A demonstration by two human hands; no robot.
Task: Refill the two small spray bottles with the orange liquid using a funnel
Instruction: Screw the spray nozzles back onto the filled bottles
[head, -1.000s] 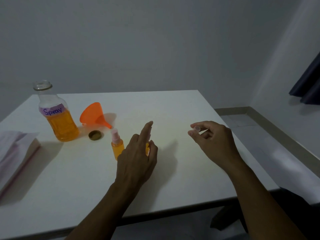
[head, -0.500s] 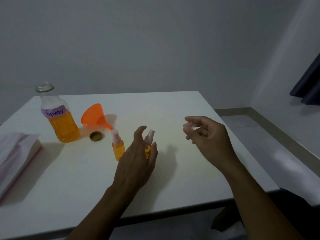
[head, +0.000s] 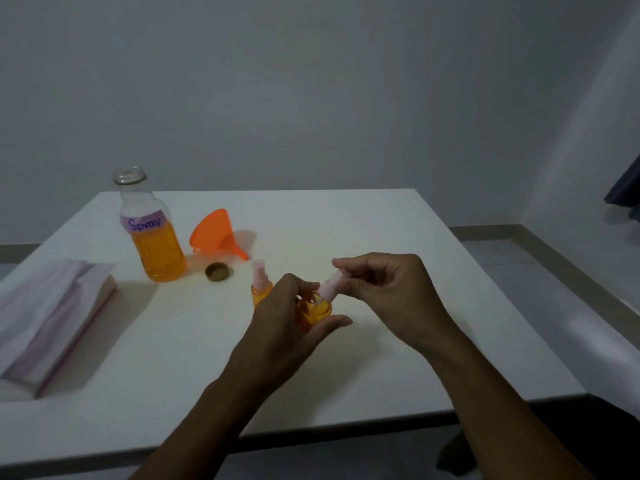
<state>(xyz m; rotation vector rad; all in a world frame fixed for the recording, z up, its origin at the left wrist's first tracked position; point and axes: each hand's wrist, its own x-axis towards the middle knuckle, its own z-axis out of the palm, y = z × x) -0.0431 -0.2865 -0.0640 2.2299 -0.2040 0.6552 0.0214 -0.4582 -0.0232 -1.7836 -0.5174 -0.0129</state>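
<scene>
Slantwise, held spray bottle [head: 313, 310], top up-right

One word can be read: "Spray". It is handwritten in dark ink, with a capital S, on a pale purple label [head: 144, 221]. The label is stuck across the front of the bottle [head: 138, 202], below its clear neck and just above the orange liquid [head: 159, 261]. It is tilted so that the word rises slightly toward the right. The bottle is stood upright, well to the left of the left hand [head: 284, 330] and beyond it, and farther still from the right hand [head: 384, 292]. The whole word is seen plainly.
</scene>
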